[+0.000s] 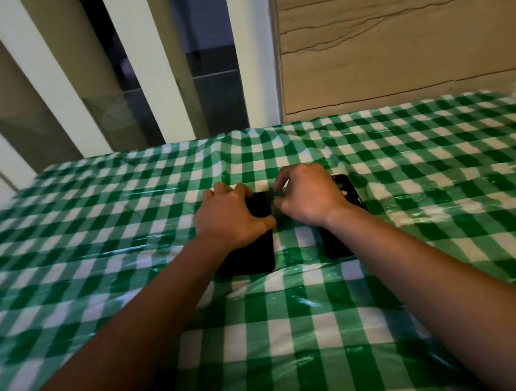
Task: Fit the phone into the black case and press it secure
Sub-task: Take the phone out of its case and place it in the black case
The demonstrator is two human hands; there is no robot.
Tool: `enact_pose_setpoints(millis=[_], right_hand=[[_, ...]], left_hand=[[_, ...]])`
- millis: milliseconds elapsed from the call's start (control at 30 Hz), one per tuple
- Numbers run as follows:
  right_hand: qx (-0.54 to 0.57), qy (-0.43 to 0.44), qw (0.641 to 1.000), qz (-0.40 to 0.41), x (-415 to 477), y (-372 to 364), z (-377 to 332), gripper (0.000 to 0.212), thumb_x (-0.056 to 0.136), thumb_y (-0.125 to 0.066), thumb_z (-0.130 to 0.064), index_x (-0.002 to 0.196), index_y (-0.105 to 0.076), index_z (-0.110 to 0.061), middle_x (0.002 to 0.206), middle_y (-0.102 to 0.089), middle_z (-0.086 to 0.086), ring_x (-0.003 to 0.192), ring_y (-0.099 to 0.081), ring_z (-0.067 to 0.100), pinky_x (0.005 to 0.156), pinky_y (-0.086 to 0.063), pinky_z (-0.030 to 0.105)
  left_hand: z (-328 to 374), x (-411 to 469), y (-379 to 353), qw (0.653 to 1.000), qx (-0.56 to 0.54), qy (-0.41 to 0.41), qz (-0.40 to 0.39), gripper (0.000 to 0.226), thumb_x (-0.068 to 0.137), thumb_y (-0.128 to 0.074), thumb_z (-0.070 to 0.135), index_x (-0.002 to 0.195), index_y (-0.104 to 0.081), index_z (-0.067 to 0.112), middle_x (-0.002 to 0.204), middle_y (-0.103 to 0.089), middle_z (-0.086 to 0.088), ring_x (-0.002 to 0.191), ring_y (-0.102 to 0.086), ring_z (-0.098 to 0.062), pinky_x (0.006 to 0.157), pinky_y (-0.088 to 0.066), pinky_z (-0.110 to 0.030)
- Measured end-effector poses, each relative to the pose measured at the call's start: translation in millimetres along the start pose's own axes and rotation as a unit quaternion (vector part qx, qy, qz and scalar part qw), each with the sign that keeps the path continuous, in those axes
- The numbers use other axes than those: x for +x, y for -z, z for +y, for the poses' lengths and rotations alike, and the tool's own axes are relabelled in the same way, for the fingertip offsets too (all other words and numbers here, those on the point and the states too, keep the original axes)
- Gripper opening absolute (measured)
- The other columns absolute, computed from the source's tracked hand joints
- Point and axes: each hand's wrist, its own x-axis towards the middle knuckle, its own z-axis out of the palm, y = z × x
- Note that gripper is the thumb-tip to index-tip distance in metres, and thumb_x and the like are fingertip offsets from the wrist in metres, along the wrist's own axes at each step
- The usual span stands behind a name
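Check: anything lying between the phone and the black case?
Nothing visible. Only a bare strip of checked tablecloth separates the phone from the black case; the left hand rests on the phone, the right hand over the case.

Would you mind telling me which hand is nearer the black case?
Right. The right hand hovers over the case, hiding much of it; the left hand rests on the phone beside it.

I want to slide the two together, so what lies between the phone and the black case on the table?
In the head view, only bare green checked tablecloth lies between the phone and the black case; farther up, both hands' fingertips meet over that gap.
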Motion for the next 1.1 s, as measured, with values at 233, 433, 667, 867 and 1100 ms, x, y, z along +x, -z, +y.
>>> enact_pose_setpoints(millis=[233,433,667,867,1100], right_hand=[[-0.001,0.002,1.000,-0.026,-2.4,-5.4,3.0,0.019,0.075,-0.071,-0.020,0.093,-0.073,-0.018,0.089,-0.073,0.011,0.084,-0.068,0.028,0.076,-0.056,0.033],[0.027,-0.004,0.999,-0.033,-3.8,-4.4,3.8,0.016,0.079,-0.065,-0.019,0.091,-0.075,-0.018,0.097,-0.074,0.011,0.089,-0.067,0.028,0.080,-0.057,0.038],[0.152,-0.038,0.985,-0.075,-1.1,-3.2,-3.8,0.019,0.089,-0.051,-0.009,0.088,-0.069,-0.014,0.064,-0.065,-0.005,0.051,-0.066,0.012,0.049,-0.048,0.016],[0.251,-0.057,0.961,-0.099,1.3,-2.5,-12.4,0.024,0.094,-0.048,-0.011,0.080,-0.067,-0.012,0.078,-0.070,0.008,0.039,-0.063,0.013,0.043,-0.049,0.021],[0.311,-0.072,0.941,-0.114,3.0,-2.8,-18.2,0.019,0.095,-0.048,-0.010,0.098,-0.066,-0.009,0.081,-0.071,0.010,0.043,-0.064,0.018,0.042,-0.045,0.022]], left_hand=[[7.6,0.8,2.7,0.999,0.019,0.027,-0.004,0.082,0.059,-0.063,0.073,0.126,-0.056,0.026,0.124,-0.055,-0.012,0.112,-0.054,-0.036,0.086,-0.050,-0.044],[7.5,3.1,6.4,1.000,0.003,0.029,0.005,0.080,0.056,-0.061,0.077,0.119,-0.060,0.028,0.116,-0.062,-0.010,0.101,-0.062,-0.032,0.081,-0.051,-0.038],[1.2,4.9,19.4,0.997,-0.072,0.031,-0.010,0.080,0.057,-0.050,0.074,0.122,-0.060,0.028,0.120,-0.067,-0.008,0.103,-0.063,-0.028,0.074,-0.046,-0.032],[6.4,5.2,27.7,0.990,-0.099,0.039,-0.088,0.096,0.051,-0.058,0.070,0.134,-0.047,0.025,0.125,-0.062,-0.013,0.104,-0.062,-0.030,0.081,-0.050,-0.036],[4.7,10.3,30.3,0.986,-0.126,0.000,-0.109,0.072,0.080,-0.065,0.048,0.142,-0.041,0.020,0.133,-0.059,-0.012,0.114,-0.057,-0.028,0.083,-0.042,-0.030]])
